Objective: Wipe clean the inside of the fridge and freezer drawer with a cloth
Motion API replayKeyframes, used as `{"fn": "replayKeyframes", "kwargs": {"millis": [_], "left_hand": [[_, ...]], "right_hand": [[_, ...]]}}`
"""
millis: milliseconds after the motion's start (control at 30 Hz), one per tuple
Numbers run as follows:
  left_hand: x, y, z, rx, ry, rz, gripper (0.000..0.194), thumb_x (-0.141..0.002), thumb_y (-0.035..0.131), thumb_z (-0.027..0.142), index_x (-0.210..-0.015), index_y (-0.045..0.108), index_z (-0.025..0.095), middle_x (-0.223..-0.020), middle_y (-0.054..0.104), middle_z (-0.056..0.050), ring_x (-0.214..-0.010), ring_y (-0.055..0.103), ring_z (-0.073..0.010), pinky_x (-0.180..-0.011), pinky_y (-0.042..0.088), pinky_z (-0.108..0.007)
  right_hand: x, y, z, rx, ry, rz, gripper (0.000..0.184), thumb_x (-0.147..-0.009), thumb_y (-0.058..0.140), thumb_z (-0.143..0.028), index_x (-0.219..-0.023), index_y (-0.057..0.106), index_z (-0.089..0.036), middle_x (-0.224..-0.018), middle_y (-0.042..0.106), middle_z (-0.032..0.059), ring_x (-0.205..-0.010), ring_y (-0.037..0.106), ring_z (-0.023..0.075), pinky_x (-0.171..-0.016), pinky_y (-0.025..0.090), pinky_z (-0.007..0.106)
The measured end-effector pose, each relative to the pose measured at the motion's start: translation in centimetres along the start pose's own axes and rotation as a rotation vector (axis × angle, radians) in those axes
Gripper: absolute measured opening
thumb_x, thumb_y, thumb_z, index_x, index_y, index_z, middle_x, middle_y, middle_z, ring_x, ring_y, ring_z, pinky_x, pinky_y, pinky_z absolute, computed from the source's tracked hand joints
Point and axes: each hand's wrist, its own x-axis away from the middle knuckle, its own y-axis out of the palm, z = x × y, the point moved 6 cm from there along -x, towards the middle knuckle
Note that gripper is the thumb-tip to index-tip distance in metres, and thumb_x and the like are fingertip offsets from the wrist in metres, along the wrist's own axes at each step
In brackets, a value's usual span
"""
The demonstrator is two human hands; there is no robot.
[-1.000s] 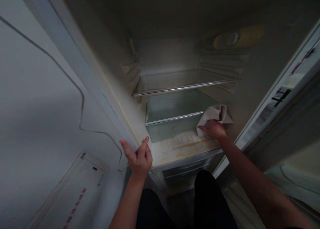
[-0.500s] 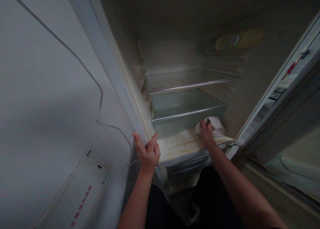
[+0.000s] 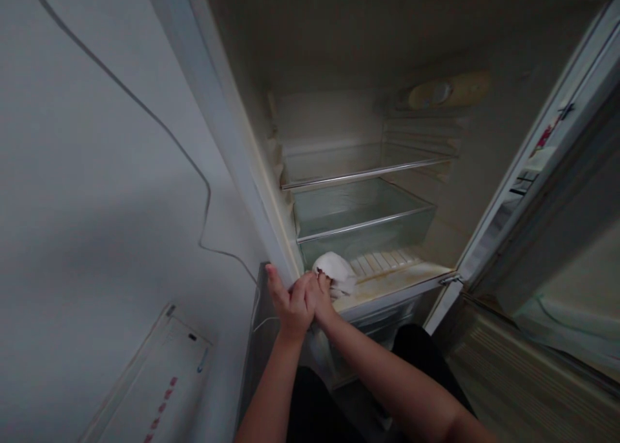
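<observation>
Crumpled white cloth [image 3: 334, 267] went R→L in my R hand [image 3: 323, 299], fingers curled on it | L hand [image 3: 294, 307] half-open at white fridge edge [image 3: 235, 139], hold unclear | brownish flr stains [image 3: 387, 272] remained

Dim, cool, diffuse light throughout. A broad, soft-edged shadow crosses the wall [image 3: 97, 191]. The upper interior of the refrigerator [image 3: 339, 42] sinks into near-darkness, while the cloth [image 3: 334, 267] appears pale and the shelf [image 3: 368, 174] glints along its front edge. Fine detail is soft; wide-angle stretching marks the margins.
</observation>
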Motion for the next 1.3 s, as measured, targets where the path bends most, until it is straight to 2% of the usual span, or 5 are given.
{"fn": "replayKeyframes", "kwargs": {"millis": [267,600,1033,1200,1300], "left_hand": [[-0.3,-0.1,0.3,0.018,-0.007,-0.032,0.032,-0.083,0.066,0.0,-0.104,0.08,0.02,-0.18,0.0,-0.005,-0.165,0.013,-0.0335,-0.127,0.039,-0.047],[0.6,0.9,-1.5,0.053,-0.075,0.006,0.025,-0.082,0.071,0.007,-0.099,0.082,0.021,-0.179,0.014,-0.011,-0.163,0.024,-0.0345,-0.124,0.043,-0.048],[-0.5,0.5,-1.7,-0.01,-0.14,0.021,0.014,-0.087,0.063,0.017,-0.089,0.076,0.014,-0.178,0.009,-0.016,-0.163,0.016,-0.0417,-0.132,0.024,-0.057],[3.3,-0.1,5.4,0.087,-0.244,-0.036,0.015,-0.092,0.066,0.017,-0.105,0.072,0.019,-0.177,0.023,-0.009,-0.162,0.02,-0.0422,-0.129,0.023,-0.068],[8.9,2.7,12.7,0.435,-0.298,-0.393,0.02,-0.097,0.063,0.025,-0.116,0.069,0.023,-0.157,0.056,-0.013,-0.155,0.041,-0.0352,-0.124,0.038,-0.063]], "right_hand": [[4.3,-9.3,1.5,0.265,0.056,-0.026,0.034,-0.103,0.053,-0.034,-0.126,0.073,-0.02,-0.134,0.067,0.0194,-0.133,0.056,0.0383,-0.12,0.03,0.066],[9.1,-22.6,18.0,0.647,0.301,0.08,0.064,-0.104,0.048,-0.052,-0.155,0.056,-0.015,-0.163,0.044,0.0207,-0.155,0.035,0.0396,-0.122,0.035,0.054],[8.0,-19.8,15.5,0.402,0.006,0.033,0.049,-0.108,0.042,-0.038,-0.152,0.059,-0.022,-0.161,0.05,0.014,-0.155,0.035,0.0376,-0.127,0.018,0.067],[10.7,-18.7,16.4,0.095,-0.208,0.115,0.045,-0.104,0.041,-0.02,-0.142,0.063,-0.018,-0.154,0.058,0.0107,-0.155,0.039,0.0253,-0.131,0.02,0.057],[11.2,-19.1,17.1,-0.121,-0.211,0.147,0.04,-0.094,0.045,-0.014,-0.125,0.07,-0.017,-0.145,0.065,0.012,-0.15,0.046,0.0257,-0.13,0.024,0.057]]}}
